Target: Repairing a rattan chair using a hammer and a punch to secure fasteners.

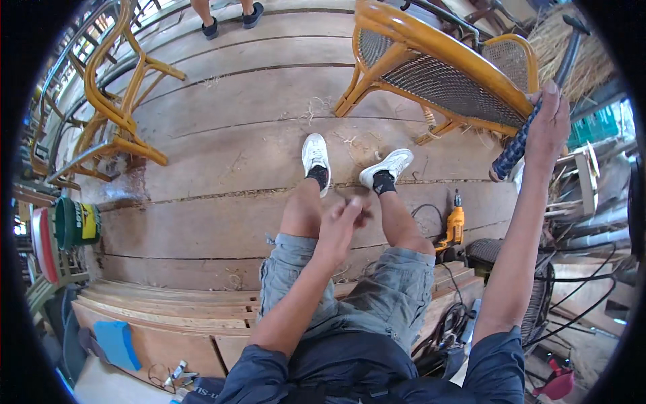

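My right hand (pixel 548 128) is raised at the right and wrapped round the handle of a hammer (pixel 568 57). The hammer's handle has a dark blue wrapping, its lower end sticks out below my fist, and its dark head points up and away. My left hand (pixel 341 225) hovers between my knees with its fingers curled in and slightly blurred; whether anything small is inside them cannot be made out. Closest to the hammer is a rattan chair (pixel 444 67) with a woven panel and a glossy orange-brown frame, tilted over on the floor.
A yellow power drill (pixel 454 225) with a cord lies by my right leg. Another rattan chair frame (pixel 118 87) stands at the left, above a green bucket (pixel 70 223). Stacked boards (pixel 168 310) lie near me. Straw (pixel 565 50) is piled far right. Another person's feet (pixel 232 21) show far off.
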The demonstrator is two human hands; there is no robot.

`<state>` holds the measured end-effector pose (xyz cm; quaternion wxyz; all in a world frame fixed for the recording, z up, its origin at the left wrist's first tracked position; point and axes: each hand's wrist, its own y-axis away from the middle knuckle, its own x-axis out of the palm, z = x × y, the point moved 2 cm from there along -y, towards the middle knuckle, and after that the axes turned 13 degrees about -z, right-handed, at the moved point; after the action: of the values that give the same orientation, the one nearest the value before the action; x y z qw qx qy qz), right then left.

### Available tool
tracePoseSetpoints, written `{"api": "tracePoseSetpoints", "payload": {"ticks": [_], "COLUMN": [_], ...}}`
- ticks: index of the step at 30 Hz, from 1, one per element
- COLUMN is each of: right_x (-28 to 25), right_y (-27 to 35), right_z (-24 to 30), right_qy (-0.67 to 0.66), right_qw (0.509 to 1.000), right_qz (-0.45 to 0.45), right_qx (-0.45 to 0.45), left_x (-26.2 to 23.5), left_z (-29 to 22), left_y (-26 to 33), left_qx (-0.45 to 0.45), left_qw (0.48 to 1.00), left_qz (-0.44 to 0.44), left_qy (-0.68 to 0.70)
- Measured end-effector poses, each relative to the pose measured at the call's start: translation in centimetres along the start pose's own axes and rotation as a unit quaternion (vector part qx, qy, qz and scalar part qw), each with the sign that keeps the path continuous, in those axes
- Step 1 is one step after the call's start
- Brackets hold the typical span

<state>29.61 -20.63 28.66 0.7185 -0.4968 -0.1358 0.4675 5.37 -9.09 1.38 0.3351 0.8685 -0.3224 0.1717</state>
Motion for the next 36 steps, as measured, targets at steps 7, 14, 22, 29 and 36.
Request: {"api": "tracePoseSetpoints", "payload": {"ticks": [7, 14, 22, 29, 36], "right_x": [2.5, 4.4, 6.2, 7.0, 7.4], "right_y": [-2.4, -5.2, -7.4, -7.9, -8.3], "right_z": [-0.2, -1.9, -2.1, -2.4, -2.4], "right_qy": [0.013, 0.036, 0.092, 0.086, 0.111], "right_qw": [1.000, 0.998, 0.995, 0.996, 0.994], "right_qz": [0.001, -0.004, 0.015, 0.020, 0.005], "right_qx": [0.013, -0.041, -0.025, -0.002, -0.021], "left_x": [-1.7, -0.9, -0.5, -0.2, -0.5], "left_z": [4.1, 3.3, 4.3, 4.7, 5.8], "left_y": [-1.4, -1.4, -1.3, -1.3, -1.5], "left_qx": [-0.022, 0.019, 0.151, 0.156, 0.160], "left_qw": [0.991, 0.955, 0.875, 0.862, 0.853], "left_qz": [-0.001, 0.010, 0.030, 0.056, 0.060], "left_qy": [-0.130, -0.297, -0.458, -0.480, -0.493]}}
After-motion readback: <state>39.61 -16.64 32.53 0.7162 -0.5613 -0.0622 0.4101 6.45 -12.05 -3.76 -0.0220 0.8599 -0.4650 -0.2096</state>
